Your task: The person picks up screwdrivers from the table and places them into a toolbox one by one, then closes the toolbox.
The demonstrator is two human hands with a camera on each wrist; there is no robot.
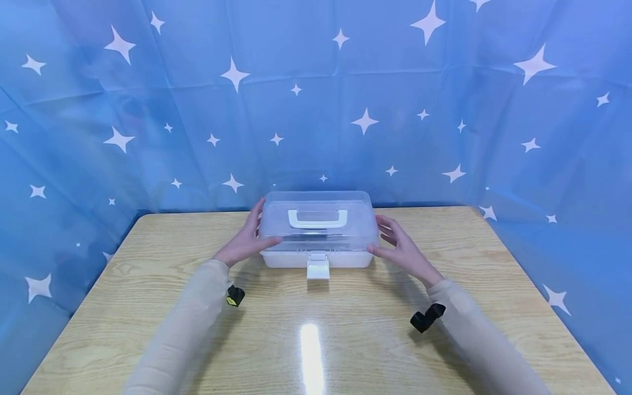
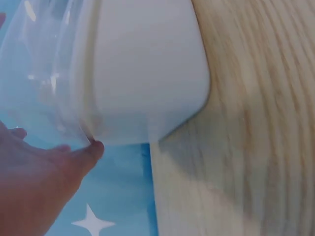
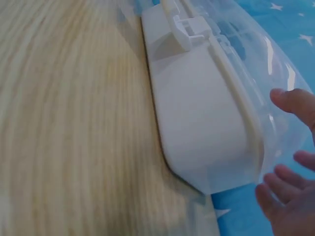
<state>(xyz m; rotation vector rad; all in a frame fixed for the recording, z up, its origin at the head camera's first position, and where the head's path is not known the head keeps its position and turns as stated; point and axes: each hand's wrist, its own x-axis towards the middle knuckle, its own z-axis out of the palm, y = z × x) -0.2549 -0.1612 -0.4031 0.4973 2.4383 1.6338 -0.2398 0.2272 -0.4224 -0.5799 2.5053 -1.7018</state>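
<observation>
A storage box (image 1: 316, 259) with a white base and a clear lid (image 1: 276, 219) stands on the table, its lid down. On top lies a white carry handle (image 1: 317, 224), and the white front latch (image 1: 318, 267) is flipped outward. At the box's left end is my left hand (image 1: 248, 240), thumb over the lid's front corner. Its fingers touch the end near the lid's rim, as the left wrist view shows. My right hand (image 1: 402, 249) is spread beside the right end, thumb at the front corner. In the right wrist view its fingers (image 3: 283, 184) appear loosely bent, close to the lid.
The wood-grain table (image 1: 316, 307) ends just behind the box. A blue curtain (image 1: 316, 109) with white stars hangs around its back and sides. Black wrist devices (image 1: 428, 318) sit on both sleeves. A bright light reflection shows on the tabletop in front.
</observation>
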